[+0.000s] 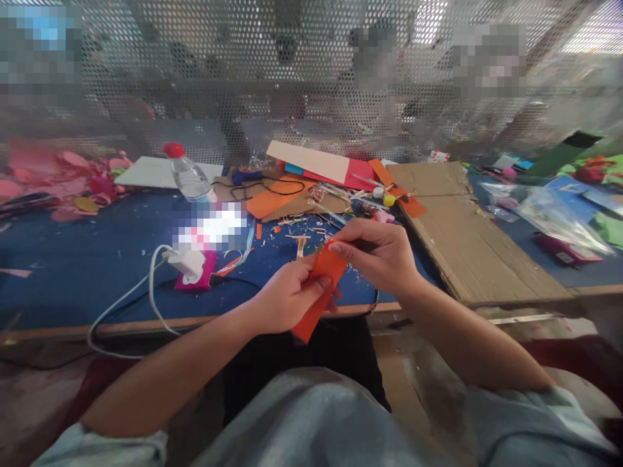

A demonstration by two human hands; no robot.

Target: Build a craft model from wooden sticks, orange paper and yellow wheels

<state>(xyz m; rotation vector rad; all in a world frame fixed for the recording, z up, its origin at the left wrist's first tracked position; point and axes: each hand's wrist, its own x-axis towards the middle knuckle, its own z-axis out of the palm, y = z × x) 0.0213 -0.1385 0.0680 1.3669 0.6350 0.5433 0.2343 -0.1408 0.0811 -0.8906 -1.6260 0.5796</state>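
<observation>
An orange paper strip [321, 285] hangs between both hands, just in front of the blue table's near edge [97, 259]. My left hand [287, 295] grips its middle, thumb pressed on top. My right hand [377, 253] pinches the strip's upper end with fingers closed. The strip's lower end points down toward my lap.
On the table lie orange and red paper sheets [277, 194], a plastic bottle with a red cap [187, 174], a white charger with cable [187, 263], paper scraps, pink cut-outs [63, 175] at left, a cardboard sheet [467, 227] at right and plastic bags [549, 214]. A perforated metal screen stands behind.
</observation>
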